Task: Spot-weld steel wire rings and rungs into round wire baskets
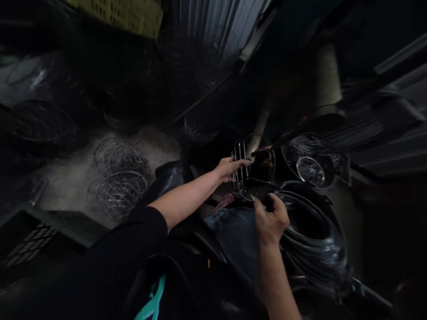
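Dim workshop, blurred wire rack (240,171)

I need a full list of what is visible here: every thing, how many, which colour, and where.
wire grille: one, silver, centre, between both hands
wire coil: one, dark grey, right of the grille
wire baskets: several, silver, on the floor at left
crate: one, yellow, top left
corrugated sheet: one, grey, top centre
left hand: one, fingers gripping the grille's left side
right hand: one, at the grille's lower edge, grip unclear

Silvery barred wire rack (240,171), yellow perforated crate (133,15), black sleeve (133,240), grey wire coil (310,231)
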A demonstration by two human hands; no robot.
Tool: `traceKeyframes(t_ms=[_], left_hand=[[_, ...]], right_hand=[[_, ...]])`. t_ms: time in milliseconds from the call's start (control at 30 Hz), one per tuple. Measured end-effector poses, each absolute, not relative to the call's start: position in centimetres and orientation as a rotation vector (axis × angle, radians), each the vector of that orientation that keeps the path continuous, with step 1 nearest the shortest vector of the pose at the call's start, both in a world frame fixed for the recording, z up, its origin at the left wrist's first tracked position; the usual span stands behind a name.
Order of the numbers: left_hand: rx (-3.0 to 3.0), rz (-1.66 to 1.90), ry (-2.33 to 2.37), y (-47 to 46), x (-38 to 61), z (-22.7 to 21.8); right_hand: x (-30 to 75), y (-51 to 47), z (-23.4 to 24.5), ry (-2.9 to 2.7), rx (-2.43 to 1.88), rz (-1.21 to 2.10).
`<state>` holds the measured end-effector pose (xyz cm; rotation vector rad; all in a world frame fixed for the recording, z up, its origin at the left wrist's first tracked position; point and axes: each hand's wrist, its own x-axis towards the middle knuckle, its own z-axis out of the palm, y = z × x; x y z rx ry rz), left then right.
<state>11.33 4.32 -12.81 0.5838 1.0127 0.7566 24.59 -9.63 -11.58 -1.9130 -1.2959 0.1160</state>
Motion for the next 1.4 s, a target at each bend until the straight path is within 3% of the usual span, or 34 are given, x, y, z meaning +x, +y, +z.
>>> traceKeyframes(t_ms=[133, 333, 567, 1400], left_hand=[[0.63, 0.741, 1.009, 4.5, 11.0, -12.3], [0.624, 0.732, 1.004, 4.8, 11.0, -12.4], [0.542, 0.684, 0.97, 4.8, 11.2, -13.0], [0.388, 0.472, 1.081, 7.0, 11.8, -11.8]], right_hand=[[25.0, -9.1, -11.5, -1.148, -1.833, 0.464], [25.8, -8.4, -12.5, -1.069, -1.725, 0.634], [25.8, -8.1, -12.8, -1.267, -1.523, 0.224], [25.4, -1.1, -5.8, -1.23, -1.734, 0.516]])
